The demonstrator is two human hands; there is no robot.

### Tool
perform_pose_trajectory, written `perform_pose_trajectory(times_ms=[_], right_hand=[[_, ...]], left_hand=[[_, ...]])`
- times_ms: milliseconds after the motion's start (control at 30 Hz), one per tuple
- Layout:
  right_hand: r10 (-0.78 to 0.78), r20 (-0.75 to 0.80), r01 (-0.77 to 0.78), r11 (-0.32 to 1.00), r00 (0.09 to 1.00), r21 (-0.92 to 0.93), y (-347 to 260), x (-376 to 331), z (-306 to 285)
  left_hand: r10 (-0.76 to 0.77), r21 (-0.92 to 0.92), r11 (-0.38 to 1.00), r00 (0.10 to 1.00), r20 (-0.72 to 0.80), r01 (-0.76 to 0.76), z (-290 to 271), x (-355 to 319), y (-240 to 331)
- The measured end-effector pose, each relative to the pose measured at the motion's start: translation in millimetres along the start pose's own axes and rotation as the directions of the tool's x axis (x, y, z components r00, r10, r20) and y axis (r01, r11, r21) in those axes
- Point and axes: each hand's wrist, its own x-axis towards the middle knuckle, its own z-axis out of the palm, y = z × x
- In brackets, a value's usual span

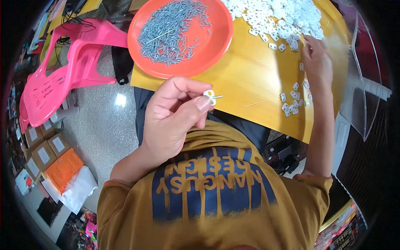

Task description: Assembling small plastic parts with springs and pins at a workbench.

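My left hand (175,116) is raised over the table's near edge. Its thumb and fingers pinch a small white plastic clip (209,95), and a short grey metal pin (217,97) sticks out of it to the right. At the edge of a big pile of the same white clips (277,18), my right hand (318,58) reaches down with its fingers curled and close together. What lies between its fingertips is too small to make out. Several loose clips (295,100) are scattered near my right forearm.
An orange-red plate (208,48) with many grey metal pins (173,31) stands at the far left of the yellow table (246,71). A thin stick (255,103) lies near the front edge. Left on the floor are a pink chair (62,79) and cardboard boxes (43,154). A clear sheet (366,83) stands at right.
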Motion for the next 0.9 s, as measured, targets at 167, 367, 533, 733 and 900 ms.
perform_pose_trajectory(times_ms=[167, 367, 533, 733, 900], right_hand=[[0.355, 0.091, -0.306, 0.614, 0.930, 0.728, -46.0, -13.8, -33.7], [0.121, 0.472, -0.442, -0.212, 0.873, 0.872, -121.7, -53.6, -57.3], [0.062, 0.620, -0.566, -0.346, 0.782, 0.748, -145.4, -61.7, -62.1], [-0.024, 0.580, -0.535, -0.417, 0.815, 0.734, -150.6, -71.5, -51.8], [-0.037, 0.564, -0.531, -0.390, 0.825, 0.752, -157.1, -74.1, -51.9]], left_hand=[[0.018, -0.006, 1.000, 1.000, 0.026, -0.018, -0.3, -3.8, 3.3], [0.033, -0.009, 0.999, 0.996, 0.088, -0.033, 4.5, -3.2, 7.1], [0.043, -0.002, 0.999, 0.993, 0.110, -0.043, 7.3, -3.5, 8.1], [0.022, -0.029, 0.999, 0.995, 0.098, -0.020, 9.7, -6.6, 6.9], [-0.004, -0.032, 0.999, 0.996, 0.090, 0.007, 10.2, -9.9, 7.2]])
